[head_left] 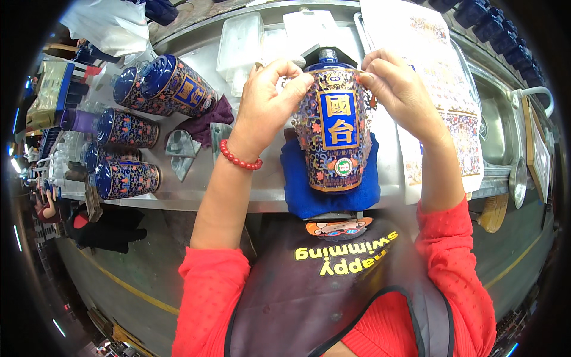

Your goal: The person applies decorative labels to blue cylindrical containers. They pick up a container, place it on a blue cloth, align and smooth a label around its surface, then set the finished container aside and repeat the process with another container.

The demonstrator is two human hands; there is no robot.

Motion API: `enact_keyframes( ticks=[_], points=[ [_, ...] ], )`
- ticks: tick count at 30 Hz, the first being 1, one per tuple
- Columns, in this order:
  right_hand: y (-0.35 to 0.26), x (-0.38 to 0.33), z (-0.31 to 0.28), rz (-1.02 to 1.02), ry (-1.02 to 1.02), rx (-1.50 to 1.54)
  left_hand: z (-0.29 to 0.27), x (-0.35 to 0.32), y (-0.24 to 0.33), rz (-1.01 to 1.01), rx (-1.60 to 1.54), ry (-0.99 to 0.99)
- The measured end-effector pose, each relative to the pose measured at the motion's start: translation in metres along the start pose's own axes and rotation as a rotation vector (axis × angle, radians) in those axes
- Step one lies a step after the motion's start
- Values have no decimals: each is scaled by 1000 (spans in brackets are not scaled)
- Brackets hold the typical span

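Note:
A dark blue ceramic bottle (327,56) lies on a folded blue cloth (302,199), its neck pointing away from me. Over its front spreads a floral decal (312,140) with a blue and gold central panel. The decal's side edges stand out past the bottle. My left hand (267,101) pinches the decal's upper left corner between thumb and finger, near the shoulder. At the upper right corner, my right hand (401,92) pinches the other edge the same way. A dark angular rest (351,61) shows behind the neck.
Several decorated blue bottles (178,89) stand at the left, near a purple cloth (211,122) and grey-green scraper pieces (181,149). Printed decal sheets (443,89) lie at the right, before a metal sink (499,128). A clear plastic tray (239,44) is at the back.

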State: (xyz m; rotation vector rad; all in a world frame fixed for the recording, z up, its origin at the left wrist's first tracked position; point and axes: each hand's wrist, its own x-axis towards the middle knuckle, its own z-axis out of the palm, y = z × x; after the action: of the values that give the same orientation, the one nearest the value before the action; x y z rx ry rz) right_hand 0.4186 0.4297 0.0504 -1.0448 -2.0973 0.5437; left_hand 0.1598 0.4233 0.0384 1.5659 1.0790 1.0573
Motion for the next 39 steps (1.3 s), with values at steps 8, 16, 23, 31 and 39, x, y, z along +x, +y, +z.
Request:
enact_keyframes(
  ticks=[8,16,23,31,39],
  points=[
    [-25,-29,7,-118,278,-192,16,-38,0,478,542,284],
    [-17,-78,32,7,98,35,28,-64,-16,444,472,41],
    [-24,-77,32,-34,85,33,22,-63,-19,428,424,-12],
    [-24,-80,30,118,-1,122,27,-62,-24,389,290,0],
    [-26,-75,29,85,0,108,25,-63,-24,415,322,45]
  ],
)
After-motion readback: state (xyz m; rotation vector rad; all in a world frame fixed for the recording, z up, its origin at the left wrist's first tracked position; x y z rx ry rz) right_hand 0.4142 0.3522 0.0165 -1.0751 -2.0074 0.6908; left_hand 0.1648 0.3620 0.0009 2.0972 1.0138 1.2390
